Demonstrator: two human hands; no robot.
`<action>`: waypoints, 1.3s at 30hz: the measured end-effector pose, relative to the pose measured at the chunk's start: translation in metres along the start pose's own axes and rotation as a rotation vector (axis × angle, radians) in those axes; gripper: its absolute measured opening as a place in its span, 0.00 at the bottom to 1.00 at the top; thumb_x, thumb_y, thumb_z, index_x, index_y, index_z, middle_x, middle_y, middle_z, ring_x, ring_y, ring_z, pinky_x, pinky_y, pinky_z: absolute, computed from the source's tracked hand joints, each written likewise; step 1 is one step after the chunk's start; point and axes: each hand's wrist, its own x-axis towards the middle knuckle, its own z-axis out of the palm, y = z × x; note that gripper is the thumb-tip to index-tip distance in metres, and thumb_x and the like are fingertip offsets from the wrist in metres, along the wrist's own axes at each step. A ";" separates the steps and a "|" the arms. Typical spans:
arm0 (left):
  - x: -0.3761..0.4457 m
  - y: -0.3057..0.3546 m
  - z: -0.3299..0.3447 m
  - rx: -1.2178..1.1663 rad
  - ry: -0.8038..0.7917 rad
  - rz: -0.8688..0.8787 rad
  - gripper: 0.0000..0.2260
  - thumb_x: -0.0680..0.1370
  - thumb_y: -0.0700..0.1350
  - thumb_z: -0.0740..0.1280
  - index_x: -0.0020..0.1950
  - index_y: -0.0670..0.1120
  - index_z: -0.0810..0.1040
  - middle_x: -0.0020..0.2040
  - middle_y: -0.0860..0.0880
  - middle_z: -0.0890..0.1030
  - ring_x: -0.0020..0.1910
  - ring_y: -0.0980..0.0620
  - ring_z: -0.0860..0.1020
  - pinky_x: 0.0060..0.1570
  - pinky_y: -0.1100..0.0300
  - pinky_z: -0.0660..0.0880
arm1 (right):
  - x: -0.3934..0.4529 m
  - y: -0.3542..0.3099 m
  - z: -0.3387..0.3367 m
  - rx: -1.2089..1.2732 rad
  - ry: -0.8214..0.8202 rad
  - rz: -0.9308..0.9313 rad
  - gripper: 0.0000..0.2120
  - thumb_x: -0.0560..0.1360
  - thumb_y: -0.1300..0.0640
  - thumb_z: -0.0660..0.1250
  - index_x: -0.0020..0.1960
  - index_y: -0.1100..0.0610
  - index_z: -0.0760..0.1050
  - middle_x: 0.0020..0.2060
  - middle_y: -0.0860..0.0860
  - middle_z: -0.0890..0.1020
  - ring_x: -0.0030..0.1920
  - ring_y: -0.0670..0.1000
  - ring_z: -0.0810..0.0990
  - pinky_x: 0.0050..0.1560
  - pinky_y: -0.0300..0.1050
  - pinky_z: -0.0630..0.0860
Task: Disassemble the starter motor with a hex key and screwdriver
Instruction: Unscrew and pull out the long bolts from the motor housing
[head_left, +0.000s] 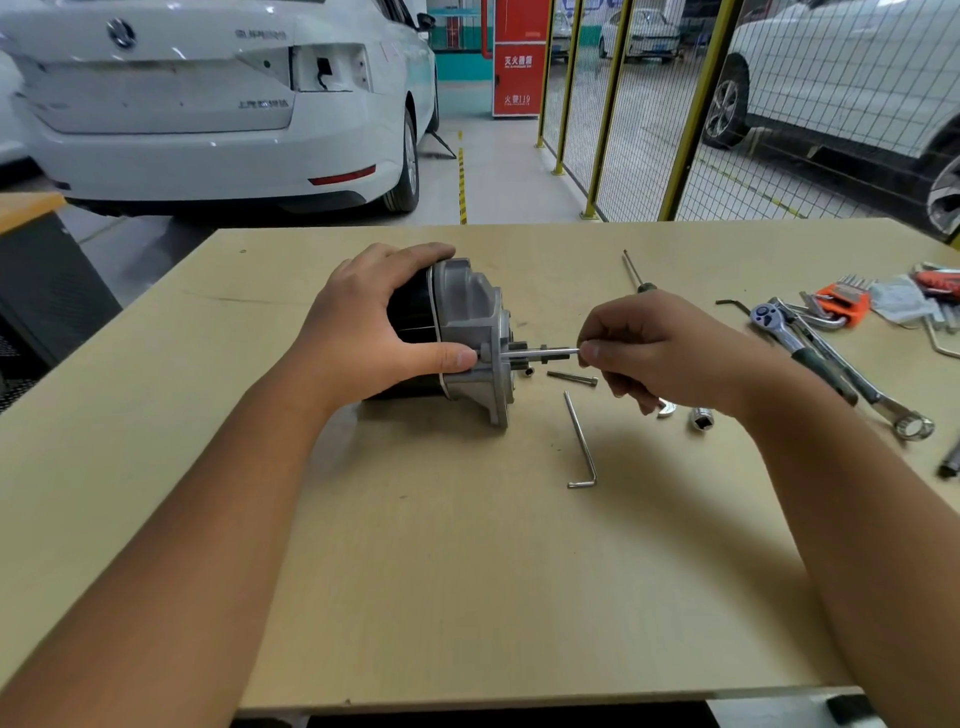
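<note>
Starter motor with black cylindrical body and cast grey aluminium end housing (457, 338) lying on its side, mid-table on the tan wooden worktop (467, 571). Left hand (363, 332) wrapped over the black body, thumb pressed against the housing edge: clamped on, apparently to stop the motor rolling or twisting. Right hand (660, 348) just right of the housing, fingertips pinched together on the end of a long silver through-bolt (550, 353) that sticks out horizontally from the housing face, probably being spun or drawn out by hand. Second dark bolt (571, 378) already out, lying just beneath. Silver L-shaped hex key (581, 447) set down near, within easy reach. Slim screwdriver (635, 273) on the far side, partly hidden behind the right hand. Ratchet and spanners (831, 358) spread along the right edge.
</note>
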 end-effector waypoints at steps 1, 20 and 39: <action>0.000 0.000 0.000 0.000 0.000 0.001 0.44 0.59 0.72 0.74 0.75 0.64 0.72 0.63 0.57 0.76 0.65 0.51 0.74 0.67 0.47 0.73 | 0.000 0.000 0.000 0.000 0.008 0.001 0.10 0.82 0.61 0.64 0.43 0.55 0.80 0.27 0.51 0.80 0.24 0.51 0.74 0.26 0.41 0.73; 0.000 0.001 -0.001 0.000 -0.002 0.010 0.44 0.59 0.72 0.74 0.75 0.63 0.71 0.63 0.57 0.76 0.64 0.50 0.74 0.66 0.45 0.74 | 0.002 -0.008 0.006 -0.046 0.121 -0.013 0.12 0.81 0.57 0.65 0.40 0.55 0.79 0.25 0.49 0.78 0.22 0.49 0.72 0.22 0.43 0.71; 0.000 0.000 0.000 0.004 0.005 0.024 0.44 0.60 0.71 0.75 0.75 0.63 0.72 0.62 0.57 0.76 0.63 0.51 0.75 0.66 0.45 0.74 | -0.002 -0.010 0.005 -0.163 0.175 -0.123 0.04 0.77 0.57 0.71 0.44 0.54 0.82 0.34 0.50 0.83 0.34 0.45 0.78 0.36 0.41 0.72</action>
